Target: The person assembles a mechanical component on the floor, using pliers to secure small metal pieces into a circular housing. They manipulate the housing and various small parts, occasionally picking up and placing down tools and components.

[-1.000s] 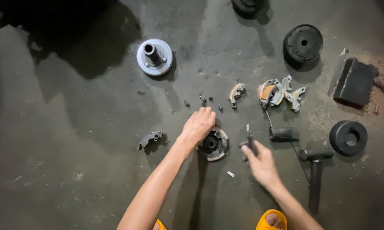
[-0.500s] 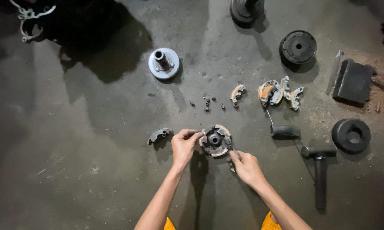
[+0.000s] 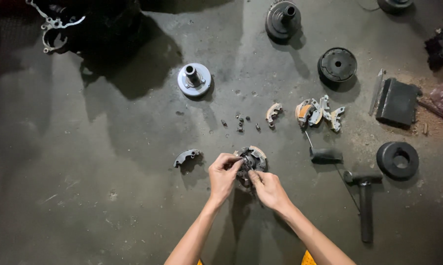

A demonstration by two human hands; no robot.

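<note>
A round metal clutch assembly (image 3: 254,158) with curved shoes lies on the dark concrete floor. My left hand (image 3: 223,175) pinches its left side with fingertips at the centre hub. My right hand (image 3: 268,189) comes in from below right, its fingers pressed onto the middle of the same part; whether it holds a small tool there I cannot tell. A single loose curved shoe (image 3: 187,157) lies just left of my left hand. Small bolts (image 3: 240,123) are scattered a little beyond the assembly.
Beyond lie more loose shoes (image 3: 319,113), a grey flanged hub (image 3: 194,79), a black disc (image 3: 337,64) and a dark pulley (image 3: 282,19). To the right are a screwdriver (image 3: 324,155), a hammer (image 3: 364,196), a black ring (image 3: 397,160) and a dark block (image 3: 397,102).
My right hand has left the tool on the floor and moved onto the clutch assembly. My left hand shifted from on top of it to pinching its left side.
</note>
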